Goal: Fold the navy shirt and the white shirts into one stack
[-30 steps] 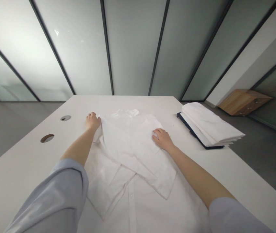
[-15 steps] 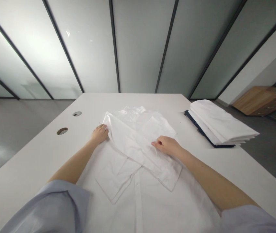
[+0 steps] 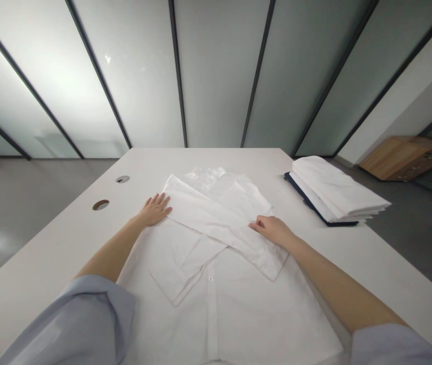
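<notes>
A white button-up shirt [image 3: 254,309] lies front up on the table, its two sleeves crossed over the chest and its collar end pointing away from me. My left hand [image 3: 155,209] rests flat at the shirt's left shoulder edge, fingers spread and holding nothing. On the other side, my right hand [image 3: 273,230] is closed, thumb and fingers pinched on the upper edge of the sleeve that slants down to the right. Clear plastic shows about the collar [image 3: 210,176].
A stack of folded white garments [image 3: 337,187], with a dark navy one [image 3: 307,200] underneath, stands at the table's right edge. Two round holes [image 3: 101,205] pierce the white tabletop [image 3: 60,248] on the left. Behind runs a frosted glass partition; a wooden cabinet [image 3: 398,157] is far right.
My left hand has flattened and its fingers have spread at the shoulder. My right hand has shifted slightly right along the sleeve, which now lies smoother and straighter.
</notes>
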`<act>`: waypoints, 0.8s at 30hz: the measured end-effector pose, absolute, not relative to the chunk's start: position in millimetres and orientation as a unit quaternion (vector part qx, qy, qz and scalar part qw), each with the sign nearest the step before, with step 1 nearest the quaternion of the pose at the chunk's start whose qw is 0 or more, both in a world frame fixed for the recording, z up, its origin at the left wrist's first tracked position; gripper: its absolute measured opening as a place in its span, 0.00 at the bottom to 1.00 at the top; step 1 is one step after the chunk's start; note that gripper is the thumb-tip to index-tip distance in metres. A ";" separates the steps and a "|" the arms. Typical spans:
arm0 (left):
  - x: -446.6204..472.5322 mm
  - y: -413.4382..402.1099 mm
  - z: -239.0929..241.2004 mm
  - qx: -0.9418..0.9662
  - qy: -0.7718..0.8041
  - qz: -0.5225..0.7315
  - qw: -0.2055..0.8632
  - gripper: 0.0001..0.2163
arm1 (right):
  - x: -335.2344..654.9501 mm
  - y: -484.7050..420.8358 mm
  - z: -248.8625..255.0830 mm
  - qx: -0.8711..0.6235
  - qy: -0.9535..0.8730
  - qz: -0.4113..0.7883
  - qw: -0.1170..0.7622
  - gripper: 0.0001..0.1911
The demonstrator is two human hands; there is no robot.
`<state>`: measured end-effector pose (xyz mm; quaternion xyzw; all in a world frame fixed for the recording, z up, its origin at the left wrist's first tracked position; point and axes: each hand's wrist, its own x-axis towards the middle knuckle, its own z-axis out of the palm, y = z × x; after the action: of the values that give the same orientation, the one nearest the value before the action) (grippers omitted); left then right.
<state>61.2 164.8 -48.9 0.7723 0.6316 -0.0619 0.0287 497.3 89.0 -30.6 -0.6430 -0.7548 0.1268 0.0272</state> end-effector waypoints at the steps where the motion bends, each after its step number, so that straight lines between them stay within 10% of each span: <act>1: 62.7 165.4 -46.1 0.772 0.631 -0.069 0.031 0.30 | 496.9 86.6 -29.9 -0.644 -0.754 0.128 0.017 0.20; 16: 116.5 168.4 -55.9 0.723 0.690 -0.017 0.014 0.36 | 505.7 61.1 -27.1 -0.614 -0.684 0.376 0.117 0.13; 24: 131.3 169.9 -45.0 0.734 0.679 -0.026 0.017 0.40 | 506.3 75.1 -11.7 -0.635 -0.753 0.165 0.050 0.19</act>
<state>131.3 169.9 -45.0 0.7337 0.6787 -0.0265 0.0166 506.3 75.1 -11.7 -0.6347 -0.7533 0.1652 0.0495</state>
